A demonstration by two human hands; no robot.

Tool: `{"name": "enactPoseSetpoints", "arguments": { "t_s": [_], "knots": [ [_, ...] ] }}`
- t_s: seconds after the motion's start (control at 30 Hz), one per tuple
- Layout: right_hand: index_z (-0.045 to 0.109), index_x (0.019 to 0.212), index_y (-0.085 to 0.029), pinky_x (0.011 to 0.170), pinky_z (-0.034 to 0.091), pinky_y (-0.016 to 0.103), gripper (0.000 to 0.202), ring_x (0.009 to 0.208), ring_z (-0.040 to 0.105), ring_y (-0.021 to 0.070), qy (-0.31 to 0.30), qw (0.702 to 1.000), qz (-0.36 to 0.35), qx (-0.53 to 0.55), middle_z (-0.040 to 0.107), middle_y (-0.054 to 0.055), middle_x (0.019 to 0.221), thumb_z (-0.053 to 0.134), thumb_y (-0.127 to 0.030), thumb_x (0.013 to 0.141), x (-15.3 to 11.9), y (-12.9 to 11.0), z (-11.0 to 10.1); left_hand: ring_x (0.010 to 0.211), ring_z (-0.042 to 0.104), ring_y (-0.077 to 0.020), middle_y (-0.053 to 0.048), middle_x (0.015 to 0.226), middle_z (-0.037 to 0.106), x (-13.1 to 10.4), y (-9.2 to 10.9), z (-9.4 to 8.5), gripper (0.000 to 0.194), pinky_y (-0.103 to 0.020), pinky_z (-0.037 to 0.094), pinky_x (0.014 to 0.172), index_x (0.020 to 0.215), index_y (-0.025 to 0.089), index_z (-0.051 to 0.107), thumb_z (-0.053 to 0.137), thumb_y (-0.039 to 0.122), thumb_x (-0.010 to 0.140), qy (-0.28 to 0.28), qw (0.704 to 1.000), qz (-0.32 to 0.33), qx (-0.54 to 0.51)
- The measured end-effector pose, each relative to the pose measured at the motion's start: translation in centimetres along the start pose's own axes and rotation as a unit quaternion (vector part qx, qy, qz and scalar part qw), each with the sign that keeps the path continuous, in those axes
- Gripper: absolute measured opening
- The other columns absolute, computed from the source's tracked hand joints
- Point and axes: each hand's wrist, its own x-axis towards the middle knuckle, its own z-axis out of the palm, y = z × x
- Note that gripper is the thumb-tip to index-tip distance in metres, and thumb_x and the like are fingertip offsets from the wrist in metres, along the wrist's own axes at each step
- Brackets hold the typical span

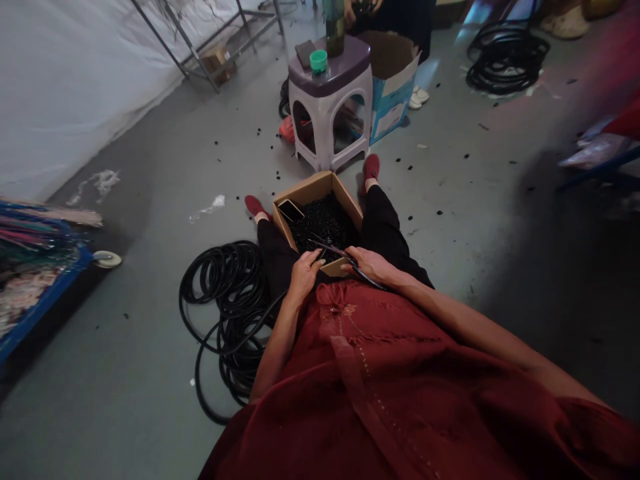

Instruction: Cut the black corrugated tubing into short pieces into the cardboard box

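My right hand (371, 263) is closed round the handles of a pair of scissors (336, 249), whose blades point left over a cardboard box (349, 202). Facing it, my left hand (305, 272) pinches a black hose, its held end mostly hidden by the fingers. From there the hose seems to run back past my forearm to a coil of black hose (235, 293) on the floor at my left. Many short black cut pieces (325, 217) fill the box between my legs. A phone-like dark rectangle (291, 211) lies on them in the far left corner.
Beyond the box stands a plastic stool (327, 83) with a green cup (318, 62) and a bottle (335, 30). A blue carton (390, 107) and another person are behind it. More coiled hose (505, 60) lies far right; a blue cart (45, 300) is left.
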Motion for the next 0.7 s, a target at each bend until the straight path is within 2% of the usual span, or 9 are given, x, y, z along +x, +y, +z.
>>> {"name": "enactPoseSetpoints", "arguments": {
  "t_s": [0.2, 0.43, 0.7],
  "knots": [
    [0.053, 0.105, -0.021, 0.063, 0.035, 0.025, 0.029, 0.083, 0.063, 0.0223, 0.001, 0.999, 0.033, 0.001, 0.069, 0.010, 0.096, 0.047, -0.046, 0.091, -0.3, -0.2, -0.1, 0.096, 0.064, -0.0187, -0.007, 0.104, 0.068, 0.0, -0.2, 0.5, 0.027, -0.031, 0.049, 0.088, 0.110, 0.018, 0.067, 0.060, 0.020, 0.085, 0.014, 1.000, -0.016, 0.001],
    [0.056, 0.106, -0.024, 0.059, 0.033, 0.025, 0.030, 0.079, 0.064, 0.0225, -0.003, 0.999, 0.054, 0.007, 0.070, 0.009, 0.092, 0.050, -0.047, 0.089, -0.3, -0.2, 0.1, 0.098, 0.064, -0.0202, -0.007, 0.104, 0.070, -0.1, -0.5, 1.1, 0.027, -0.033, 0.049, 0.089, 0.109, 0.017, 0.067, 0.061, 0.022, 0.084, 0.026, 0.999, -0.036, -0.005],
    [0.059, 0.106, -0.024, 0.057, 0.034, 0.023, 0.033, 0.072, 0.063, 0.0198, 0.002, 0.995, 0.083, 0.048, 0.069, 0.006, 0.081, 0.050, -0.050, 0.087, -0.1, 0.8, 0.8, 0.100, 0.062, -0.0201, -0.008, 0.105, 0.066, 0.2, -0.3, 0.6, 0.028, -0.032, 0.047, 0.092, 0.110, 0.017, 0.068, 0.061, 0.024, 0.085, 0.048, 0.998, -0.041, 0.002]
  ]
}}
